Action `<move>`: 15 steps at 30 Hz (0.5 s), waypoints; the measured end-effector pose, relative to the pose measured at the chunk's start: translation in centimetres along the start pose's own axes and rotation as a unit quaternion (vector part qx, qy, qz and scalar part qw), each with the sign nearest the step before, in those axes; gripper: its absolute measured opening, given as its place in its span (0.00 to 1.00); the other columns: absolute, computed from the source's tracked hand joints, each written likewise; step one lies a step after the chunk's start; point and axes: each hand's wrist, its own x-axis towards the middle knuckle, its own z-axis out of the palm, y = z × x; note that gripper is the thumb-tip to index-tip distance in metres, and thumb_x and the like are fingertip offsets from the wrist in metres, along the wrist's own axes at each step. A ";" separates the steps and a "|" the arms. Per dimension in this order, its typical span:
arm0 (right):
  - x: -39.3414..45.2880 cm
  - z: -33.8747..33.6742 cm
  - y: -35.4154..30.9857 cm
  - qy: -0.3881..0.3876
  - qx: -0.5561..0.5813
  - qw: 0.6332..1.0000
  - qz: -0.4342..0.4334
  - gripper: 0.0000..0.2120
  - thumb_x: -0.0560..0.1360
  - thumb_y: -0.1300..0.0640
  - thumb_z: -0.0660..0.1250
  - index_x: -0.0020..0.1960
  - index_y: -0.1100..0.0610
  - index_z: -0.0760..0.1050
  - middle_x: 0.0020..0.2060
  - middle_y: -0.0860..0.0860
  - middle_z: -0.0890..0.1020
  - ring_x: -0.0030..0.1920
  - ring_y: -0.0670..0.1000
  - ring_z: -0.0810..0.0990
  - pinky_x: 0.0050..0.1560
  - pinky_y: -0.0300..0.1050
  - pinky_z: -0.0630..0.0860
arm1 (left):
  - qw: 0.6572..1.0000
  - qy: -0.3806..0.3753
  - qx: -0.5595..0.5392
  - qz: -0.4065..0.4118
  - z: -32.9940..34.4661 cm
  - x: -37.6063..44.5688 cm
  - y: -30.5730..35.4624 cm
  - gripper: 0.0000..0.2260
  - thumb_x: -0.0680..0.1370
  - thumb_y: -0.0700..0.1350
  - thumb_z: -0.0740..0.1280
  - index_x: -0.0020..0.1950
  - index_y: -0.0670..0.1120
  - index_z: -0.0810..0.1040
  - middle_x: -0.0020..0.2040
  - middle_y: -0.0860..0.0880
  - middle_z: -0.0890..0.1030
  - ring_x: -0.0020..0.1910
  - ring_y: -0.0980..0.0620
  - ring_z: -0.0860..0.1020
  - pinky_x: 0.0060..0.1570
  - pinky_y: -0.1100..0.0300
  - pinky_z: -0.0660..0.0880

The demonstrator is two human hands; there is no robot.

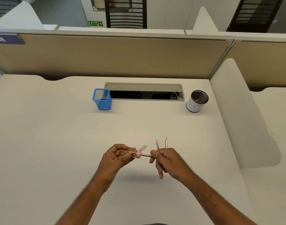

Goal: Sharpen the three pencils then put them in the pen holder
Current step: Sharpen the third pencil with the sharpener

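Observation:
My left hand (pixel 116 157) grips a clear pink sharpener (pixel 130 152) with shavings inside and its small pink lid flipped open. A pencil (pixel 146 154) is pushed into the sharpener's right end, and my right hand (pixel 168 159) pinches it close to the sharpener. Two other pencils (pixel 157 143) (pixel 166 142) lie on the desk just beyond my right hand, tips pointing away; my hand hides their lower ends. A blue mesh pen holder (pixel 102 99) stands empty at the back left of the desk.
A round black mesh cup (pixel 197 101) wrapped in white paper, with shavings inside, stands at the back right. An open cable slot (pixel 144 91) runs between the two holders. A beige partition (pixel 114 56) closes the back; a white divider (pixel 242 114) bounds the right side.

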 end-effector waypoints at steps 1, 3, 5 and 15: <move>0.0 -0.1 0.0 -0.004 0.004 1.000 0.005 0.20 0.87 0.47 0.61 0.45 0.56 0.83 0.25 0.55 0.81 0.25 0.52 0.77 0.30 0.38 0.68 | 1.000 0.003 0.001 0.001 0.1 -0.1 0.0 0.18 0.76 0.39 0.75 0.63 0.36 0.78 0.59 0.37 0.90 0.59 0.40 0.89 0.59 0.56 0.86; -0.1 -0.2 0.0 -0.003 0.005 1.000 0.002 0.15 0.86 0.45 0.62 0.52 0.53 0.83 0.32 0.54 0.85 0.28 0.52 0.82 0.29 0.39 0.70 | 1.000 0.010 0.001 0.005 0.1 -0.1 -0.1 0.17 0.76 0.39 0.76 0.62 0.37 0.78 0.59 0.38 0.90 0.59 0.41 0.89 0.59 0.56 0.86; -0.2 -0.2 0.3 0.009 -0.007 1.000 -0.013 0.09 0.82 0.47 0.69 0.61 0.46 0.80 0.42 0.52 0.87 0.35 0.50 0.86 0.32 0.41 0.75 | 1.000 0.018 -0.007 0.006 0.1 0.0 -0.1 0.17 0.76 0.38 0.76 0.62 0.36 0.78 0.59 0.37 0.90 0.59 0.41 0.89 0.60 0.55 0.86; -0.4 -0.2 0.7 0.064 -0.084 0.991 -0.087 0.05 0.82 0.56 0.70 0.50 0.48 0.84 0.36 0.45 0.84 0.36 0.47 0.84 0.44 0.43 0.80 | 1.000 0.005 -0.002 0.005 0.4 0.0 0.1 0.18 0.75 0.40 0.76 0.63 0.36 0.78 0.59 0.37 0.90 0.60 0.40 0.89 0.60 0.54 0.86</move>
